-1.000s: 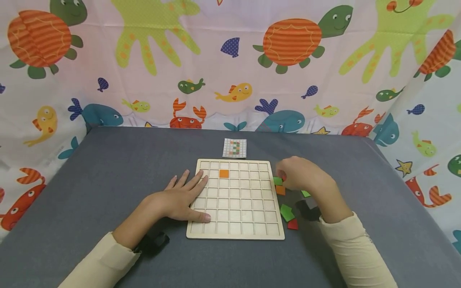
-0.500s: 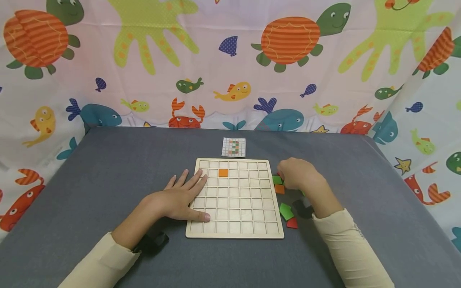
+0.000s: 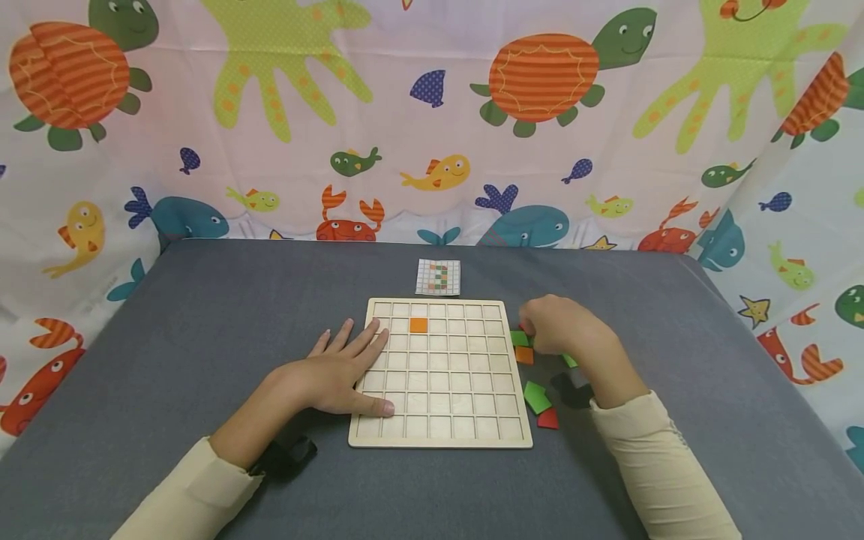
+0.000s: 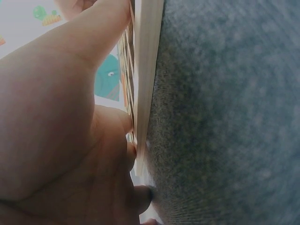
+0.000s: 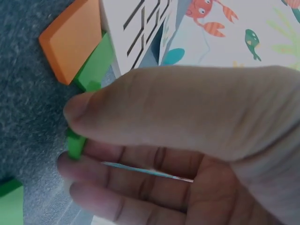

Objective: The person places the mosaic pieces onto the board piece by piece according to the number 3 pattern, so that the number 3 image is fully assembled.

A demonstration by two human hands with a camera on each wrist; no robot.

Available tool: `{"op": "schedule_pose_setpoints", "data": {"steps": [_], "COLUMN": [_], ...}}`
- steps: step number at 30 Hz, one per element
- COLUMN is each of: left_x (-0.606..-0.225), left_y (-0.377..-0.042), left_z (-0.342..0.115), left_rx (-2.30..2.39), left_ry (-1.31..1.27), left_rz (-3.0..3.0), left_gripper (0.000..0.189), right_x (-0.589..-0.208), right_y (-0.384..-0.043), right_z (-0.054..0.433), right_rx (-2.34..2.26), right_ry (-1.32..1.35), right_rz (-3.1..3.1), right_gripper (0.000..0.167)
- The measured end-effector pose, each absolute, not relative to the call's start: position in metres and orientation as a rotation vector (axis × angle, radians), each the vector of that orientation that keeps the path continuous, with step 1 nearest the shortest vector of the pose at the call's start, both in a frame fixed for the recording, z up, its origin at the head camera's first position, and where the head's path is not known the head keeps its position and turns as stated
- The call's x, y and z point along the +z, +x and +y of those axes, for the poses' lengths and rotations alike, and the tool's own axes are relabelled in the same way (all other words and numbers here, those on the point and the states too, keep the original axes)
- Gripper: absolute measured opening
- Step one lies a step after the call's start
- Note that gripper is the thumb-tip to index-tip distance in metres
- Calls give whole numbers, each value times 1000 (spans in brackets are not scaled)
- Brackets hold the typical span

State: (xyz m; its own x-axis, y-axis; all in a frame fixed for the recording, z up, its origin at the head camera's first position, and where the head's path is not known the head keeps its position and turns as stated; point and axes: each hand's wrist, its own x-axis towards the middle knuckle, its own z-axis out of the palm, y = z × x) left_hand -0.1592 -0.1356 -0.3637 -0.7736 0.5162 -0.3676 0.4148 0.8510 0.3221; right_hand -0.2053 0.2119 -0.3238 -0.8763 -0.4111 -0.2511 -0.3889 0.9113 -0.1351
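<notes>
My left hand point(image 3: 331, 382) lies with spread fingers over the left edge of a wooden grid board point(image 3: 459, 384). One orange square tile point(image 3: 418, 325) sits in a cell near the board's top. Beyond the board's right edge, my right hand point(image 3: 563, 326) reaches down into a group of small tiles. In the right wrist view, its thumb and fingers pinch a green tile point(image 5: 75, 143). Close by lie another green tile point(image 5: 97, 63) and an orange tile point(image 5: 72, 41). The left wrist view shows the left thumb and fingers along the board's edge point(image 4: 147, 56).
Behind the board lies a small card point(image 3: 439, 277) with a coloured grid pattern. Right of the board are a green tile point(image 3: 537, 397), a red tile point(image 3: 548, 418) and another green tile point(image 3: 570, 361) partly under the right wrist. A patterned curtain point(image 3: 398, 90) stands behind the grey table point(image 3: 283, 285).
My right hand has shifted slightly among the tiles, and its thumb no longer shows in the head view. The left hand and the board keep their place.
</notes>
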Motion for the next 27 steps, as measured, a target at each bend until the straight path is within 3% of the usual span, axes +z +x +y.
{"op": "schedule_pose_setpoints", "data": {"steps": [18, 27], "left_x": [-363, -364], "left_y": [-159, -159], "left_z": [-137, -137], "left_rx": [322, 295], "left_ry": [691, 696], "left_rz": [2571, 2572], "left_gripper": [116, 116], "right_x": [-320, -322], "right_y": [-207, -213], "right_z": [194, 180], "right_rx": [-252, -243], "right_ry": [-748, -827], "right_rz": [2766, 2809], "right_gripper": [31, 17]}}
